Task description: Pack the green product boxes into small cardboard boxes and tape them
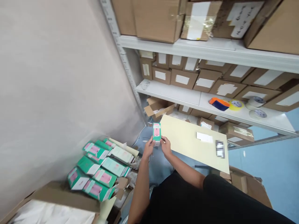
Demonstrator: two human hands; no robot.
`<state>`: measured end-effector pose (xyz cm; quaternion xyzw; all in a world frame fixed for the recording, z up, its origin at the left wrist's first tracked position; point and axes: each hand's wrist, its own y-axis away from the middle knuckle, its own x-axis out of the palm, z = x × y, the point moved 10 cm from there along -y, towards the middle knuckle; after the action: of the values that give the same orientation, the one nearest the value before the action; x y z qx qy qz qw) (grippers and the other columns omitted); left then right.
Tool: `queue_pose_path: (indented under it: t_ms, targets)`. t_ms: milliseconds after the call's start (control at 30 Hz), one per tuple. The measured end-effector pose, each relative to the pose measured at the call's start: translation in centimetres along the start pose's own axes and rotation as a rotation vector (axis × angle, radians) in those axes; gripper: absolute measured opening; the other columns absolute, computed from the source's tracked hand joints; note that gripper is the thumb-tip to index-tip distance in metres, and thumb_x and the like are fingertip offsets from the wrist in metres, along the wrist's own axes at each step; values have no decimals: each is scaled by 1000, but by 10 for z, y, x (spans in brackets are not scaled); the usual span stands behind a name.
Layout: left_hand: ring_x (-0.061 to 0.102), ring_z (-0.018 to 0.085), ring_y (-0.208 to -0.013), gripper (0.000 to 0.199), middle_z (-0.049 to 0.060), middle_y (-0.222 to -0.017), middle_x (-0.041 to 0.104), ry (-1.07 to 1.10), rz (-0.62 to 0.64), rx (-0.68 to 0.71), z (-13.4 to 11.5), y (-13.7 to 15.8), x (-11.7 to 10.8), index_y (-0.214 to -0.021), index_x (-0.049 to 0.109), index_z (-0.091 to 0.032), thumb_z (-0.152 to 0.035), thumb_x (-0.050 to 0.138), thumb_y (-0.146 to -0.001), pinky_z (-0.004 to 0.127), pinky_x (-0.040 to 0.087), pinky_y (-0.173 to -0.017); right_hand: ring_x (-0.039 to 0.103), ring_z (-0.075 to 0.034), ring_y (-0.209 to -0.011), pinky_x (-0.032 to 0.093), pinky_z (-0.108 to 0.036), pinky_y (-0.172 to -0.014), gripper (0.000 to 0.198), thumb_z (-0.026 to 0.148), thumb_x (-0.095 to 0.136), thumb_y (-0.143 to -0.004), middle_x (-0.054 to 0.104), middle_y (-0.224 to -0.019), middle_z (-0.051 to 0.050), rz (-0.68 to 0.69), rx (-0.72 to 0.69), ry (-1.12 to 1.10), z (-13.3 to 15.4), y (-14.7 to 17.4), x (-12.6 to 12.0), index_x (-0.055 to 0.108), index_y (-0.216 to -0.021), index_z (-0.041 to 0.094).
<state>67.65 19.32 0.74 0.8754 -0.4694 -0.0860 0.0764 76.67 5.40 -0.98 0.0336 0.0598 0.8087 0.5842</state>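
A small green box with a pink picture on its front (157,130) is held upright between my two hands. My left hand (148,148) grips its lower left side, and my right hand (166,146) grips its lower right side. Just right of the box lies a pale yellow tabletop (184,137), with a white slip (204,137) and a blurred-out dark item (220,149) on it. To the left, several similar green boxes (102,176) are piled against the wall.
Metal shelving (168,90) packed with labelled cartons (182,79) stands behind the table. An orange and blue tape dispenser (219,104) and tape rolls (258,113) lie on its shelf. An open carton (158,107) sits below. A large box (77,197) stands at lower left.
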Motion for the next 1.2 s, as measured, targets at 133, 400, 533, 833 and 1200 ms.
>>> queue_pose_path:
  t_ms: [133, 400, 533, 833, 1200]
  targets:
    - [51, 27, -143, 59, 9, -149, 59, -64, 118, 13, -12, -55, 99, -142, 62, -19, -46, 66, -90, 44, 36, -121, 70, -28, -108, 54, -45, -101, 39, 43, 59, -81, 77, -115, -11, -138, 28, -27, -6, -57, -90, 75, -109, 20]
    - [59, 27, -133, 62, 12, -149, 60, -214, 208, -81, 24, -111, 237, -143, 59, -20, -32, 70, -83, 45, 42, -116, 73, -29, -96, 60, -46, -88, 39, 48, 59, -77, 80, -97, -6, -226, 152, -21, -53, -122, -201, 78, -101, 24]
    - [62, 29, -128, 69, 13, -141, 65, -338, 175, -152, 50, -119, 251, -142, 59, -21, -33, 78, -76, 47, 43, -114, 72, -31, -101, 58, -49, -91, 38, 37, 60, -71, 79, -106, -6, -183, 247, -20, -83, -129, -215, 78, -102, 25]
    - [72, 33, -105, 48, 15, -109, 78, -544, 309, -128, 53, -148, 255, -108, 74, -19, -60, 66, -85, 42, 50, -96, 64, -28, -122, 50, -48, -106, 57, 23, 57, -65, 72, -129, -5, -243, 172, 109, -94, -136, -225, 67, -121, 26]
    - [51, 27, -142, 65, 14, -155, 52, -867, 604, 332, 17, -195, 288, -145, 57, -16, -38, 66, -85, 32, 39, -116, 67, -26, -100, 53, -37, -76, 42, 25, 58, -62, 70, -120, -2, -245, 335, 35, -130, -131, -170, 58, -104, 27]
